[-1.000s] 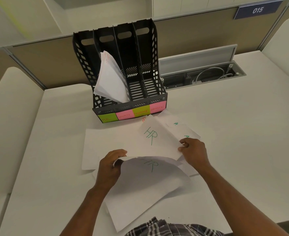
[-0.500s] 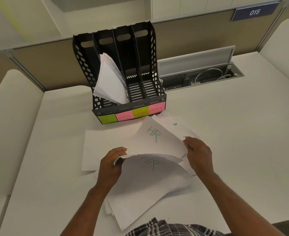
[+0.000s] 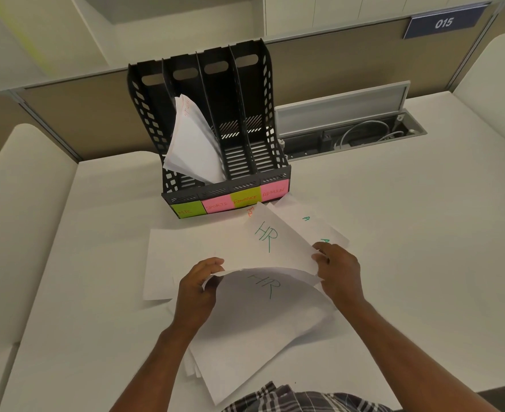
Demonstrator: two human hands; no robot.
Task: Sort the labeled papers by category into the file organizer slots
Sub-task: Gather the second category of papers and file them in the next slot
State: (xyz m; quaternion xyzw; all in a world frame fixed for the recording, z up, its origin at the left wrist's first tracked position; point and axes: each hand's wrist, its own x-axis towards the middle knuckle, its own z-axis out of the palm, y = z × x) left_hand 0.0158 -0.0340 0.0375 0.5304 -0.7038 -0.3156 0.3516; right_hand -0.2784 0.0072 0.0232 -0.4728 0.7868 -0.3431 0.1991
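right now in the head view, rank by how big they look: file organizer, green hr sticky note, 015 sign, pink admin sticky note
1. file organizer
2. 015 sign, though it sits farther away
3. green HR sticky note and pink ADMIN sticky note look alike; no ranking

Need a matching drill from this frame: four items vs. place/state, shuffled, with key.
Things:
1. HR label
2. ADMIN label
3. filed papers
4. left hand

Places or states:
A. pink note, rightmost on the file organizer front
B. leaning in the second slot from the left
C. green note, leftmost on the organizer front
D. gripping the lifted edge of a curled sheet marked HR

Pairs: 1-C, 2-A, 3-B, 4-D
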